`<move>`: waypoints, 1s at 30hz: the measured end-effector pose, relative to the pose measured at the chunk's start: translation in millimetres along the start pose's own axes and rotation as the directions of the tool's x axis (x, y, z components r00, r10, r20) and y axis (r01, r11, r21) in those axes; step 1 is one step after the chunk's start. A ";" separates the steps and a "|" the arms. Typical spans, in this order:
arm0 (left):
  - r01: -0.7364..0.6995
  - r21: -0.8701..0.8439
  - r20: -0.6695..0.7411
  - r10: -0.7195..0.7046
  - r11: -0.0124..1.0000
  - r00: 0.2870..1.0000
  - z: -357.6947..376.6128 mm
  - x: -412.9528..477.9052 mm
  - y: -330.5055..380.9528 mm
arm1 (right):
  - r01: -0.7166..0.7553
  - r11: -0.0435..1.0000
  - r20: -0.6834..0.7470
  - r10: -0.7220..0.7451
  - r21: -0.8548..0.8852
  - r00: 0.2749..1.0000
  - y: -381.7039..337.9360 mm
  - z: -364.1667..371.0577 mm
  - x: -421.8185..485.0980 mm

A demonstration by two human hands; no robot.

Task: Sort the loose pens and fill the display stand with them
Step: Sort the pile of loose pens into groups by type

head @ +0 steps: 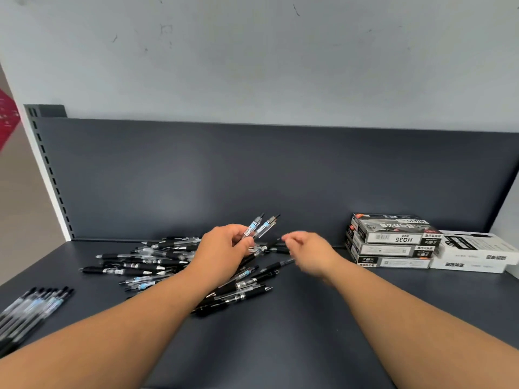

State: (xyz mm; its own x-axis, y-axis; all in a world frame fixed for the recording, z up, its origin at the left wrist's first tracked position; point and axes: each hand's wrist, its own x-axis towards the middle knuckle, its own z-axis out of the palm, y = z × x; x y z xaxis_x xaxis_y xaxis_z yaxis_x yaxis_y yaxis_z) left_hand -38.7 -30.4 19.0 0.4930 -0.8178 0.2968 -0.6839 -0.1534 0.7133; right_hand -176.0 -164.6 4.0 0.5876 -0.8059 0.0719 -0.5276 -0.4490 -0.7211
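Lying at the far left of the dark shelf [309, 338] is a neat row of pens [33, 307]; a loose pile of pens [151, 265] sprawls mid-shelf. Above it the left hand [224, 248] pinches two clear pens [259, 227], ends raised. The right hand [306, 249] is blurred, fingers curled; whether it holds anything is unclear. Stacked boxes [393, 240] stand at the right.

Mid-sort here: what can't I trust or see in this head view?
Right hand: motion-blurred, so whether it pinches a pen is unclear.
Pile: middle hidden under the left hand, which grips two pens, and its forearm.
Pen row: cut off by the left edge.
Boxes: small print too small to read.
Display stand: nowhere in frame.
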 end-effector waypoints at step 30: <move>0.003 -0.101 0.025 -0.001 0.995 1.000 12.0 -2.2 -0.8 | -0.409 0.900 -0.120 0.394 -0.150 0.911 21.4 0.7 13.6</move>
State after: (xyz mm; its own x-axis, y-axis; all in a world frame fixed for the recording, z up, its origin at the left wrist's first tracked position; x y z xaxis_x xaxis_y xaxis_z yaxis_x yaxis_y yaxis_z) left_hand -45.7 -35.1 10.2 0.4799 -0.8314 0.2801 -0.6244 -0.0994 0.7748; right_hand -178.9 -185.0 -10.9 0.2536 -0.9577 -0.1362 -0.8076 -0.1322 -0.5747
